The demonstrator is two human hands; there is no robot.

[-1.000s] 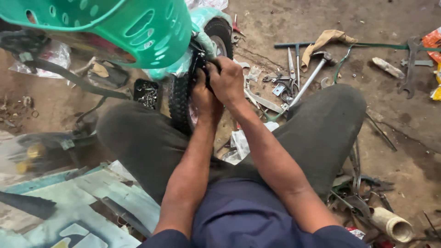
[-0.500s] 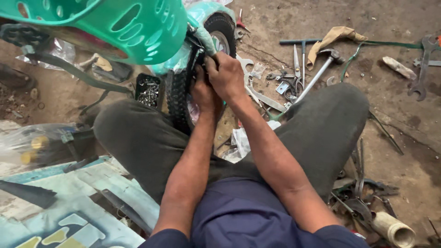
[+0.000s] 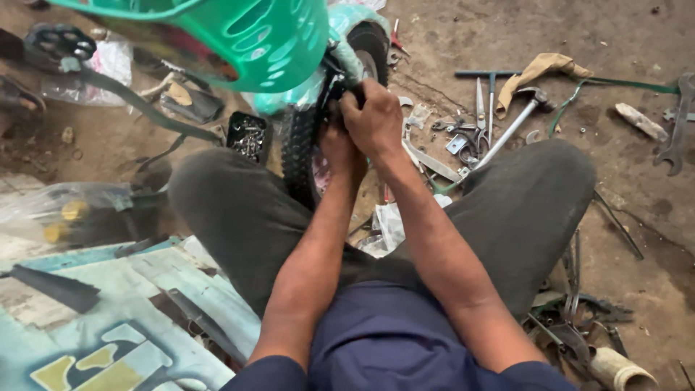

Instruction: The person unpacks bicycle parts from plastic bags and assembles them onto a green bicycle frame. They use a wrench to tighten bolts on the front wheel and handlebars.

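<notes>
In the head view, a small bicycle wheel (image 3: 300,148) with a knobby black tyre is seen standing upright between the knees of a seated person, near the middle of the scene and just below a green plastic basket (image 3: 246,32) that fills the far left. Both hands are pressed together at the top of the wheel, where it meets a pale green mudguard (image 3: 347,22). The right hand (image 3: 376,119) is laid over the part, its fingers curled tightly around something dark that cannot be made out; the left hand (image 3: 337,148) is tucked under and behind it, touching the tyre, and whether its fingers are closed on anything cannot be told, since they are hidden by the right hand. Just left of the wheel a small black tray of screws (image 3: 248,136) is set on the dirt floor (image 3: 637,217). To the far right, tools are scattered on the floor: a hammer (image 3: 510,127), a T-handled wrench (image 3: 491,87), a tan rag (image 3: 539,72) and, well apart at the right edge, a spanner (image 3: 677,137). At the near left a painted board (image 3: 108,326) is seen, and at the near right a short pale pipe (image 3: 622,371) is lying among dark metal scraps.
</notes>
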